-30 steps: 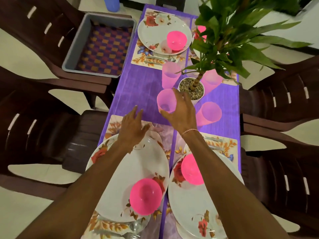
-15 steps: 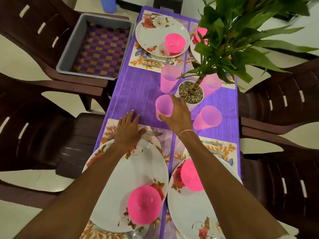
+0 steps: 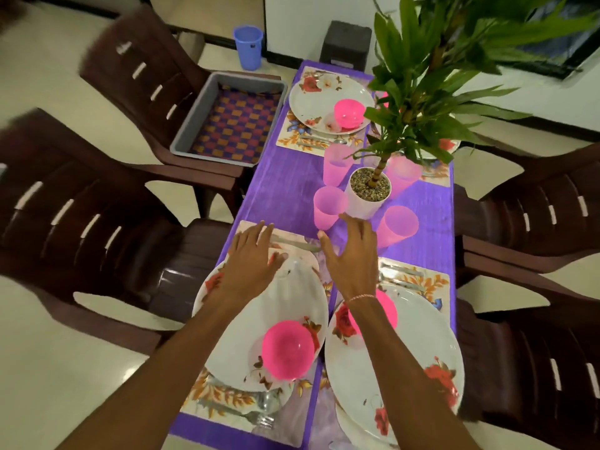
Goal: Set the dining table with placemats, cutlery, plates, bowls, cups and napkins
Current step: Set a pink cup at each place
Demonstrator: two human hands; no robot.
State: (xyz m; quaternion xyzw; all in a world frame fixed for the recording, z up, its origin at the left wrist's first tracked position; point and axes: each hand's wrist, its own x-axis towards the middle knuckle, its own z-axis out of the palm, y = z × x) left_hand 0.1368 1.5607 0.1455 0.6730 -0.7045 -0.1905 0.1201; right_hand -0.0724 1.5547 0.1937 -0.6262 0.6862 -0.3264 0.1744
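Beside the plant pot [image 3: 368, 203], a pink cup [image 3: 328, 206] stands upright on the tabletop [image 3: 285, 190]. Right hand [image 3: 354, 258] hovers close, fingers spread, holding nothing. Left hand [image 3: 251, 258] lies flat across the plate [image 3: 292, 306] edge.

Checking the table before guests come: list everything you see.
Placemats: four, floral, table corners.
Plates: four, white floral, on placemats; far right mostly hidden.
Bowls: four, pink, on plates.
Cups: four, translucent pink, around the plant.
Cutlery: count unclear, silver, on placemats.
Potted plant: one, green, white pot, centre.
Tablecloth: one, purple, on table.
Tray: one, grey, on far left chair.
Chairs: four, dark brown, around table.
Bucket: one, blue, floor.
Stool: one, dark, beyond table.
Left hand: open, over near left plate.
Right hand: open, beside a cup.
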